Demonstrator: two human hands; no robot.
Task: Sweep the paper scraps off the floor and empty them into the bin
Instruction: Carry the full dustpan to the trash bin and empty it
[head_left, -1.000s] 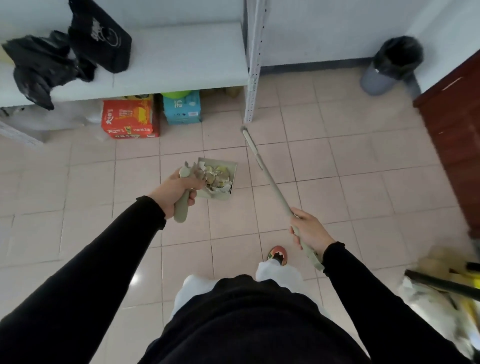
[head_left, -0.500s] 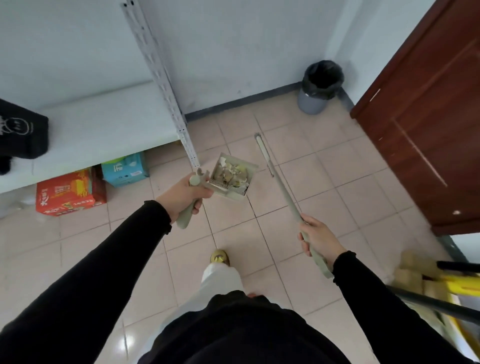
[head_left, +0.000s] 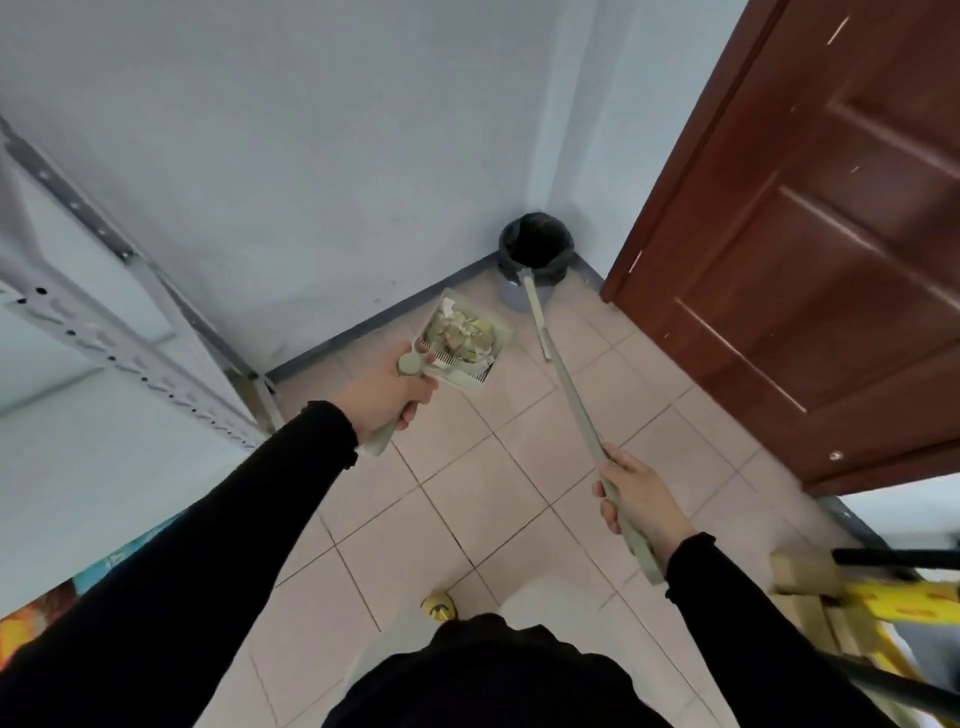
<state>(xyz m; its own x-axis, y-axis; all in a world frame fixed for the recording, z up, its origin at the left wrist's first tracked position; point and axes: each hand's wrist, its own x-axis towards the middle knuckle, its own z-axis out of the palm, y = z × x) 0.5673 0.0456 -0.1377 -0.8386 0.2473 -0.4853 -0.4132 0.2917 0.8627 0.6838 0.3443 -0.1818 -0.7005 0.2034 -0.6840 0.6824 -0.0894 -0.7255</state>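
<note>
Left hand (head_left: 384, 395) grips dustpan (head_left: 467, 338) handle, paper scraps (head_left: 460, 332) inside pan. Right hand (head_left: 636, 501) holds broom (head_left: 566, 384) stick. Bin (head_left: 535, 260) in corner ahead. Advice: keep pan level, bring over bin opening, then tip slowly.

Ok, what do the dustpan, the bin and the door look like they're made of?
Dustpan: probably matte plastic, pale green with moulded comb teeth. Bin: likely grey plastic, lined with a thin, crinkled black bag. Door: wood or veneer, reddish-brown, slightly glossy, with raised panels.
</note>
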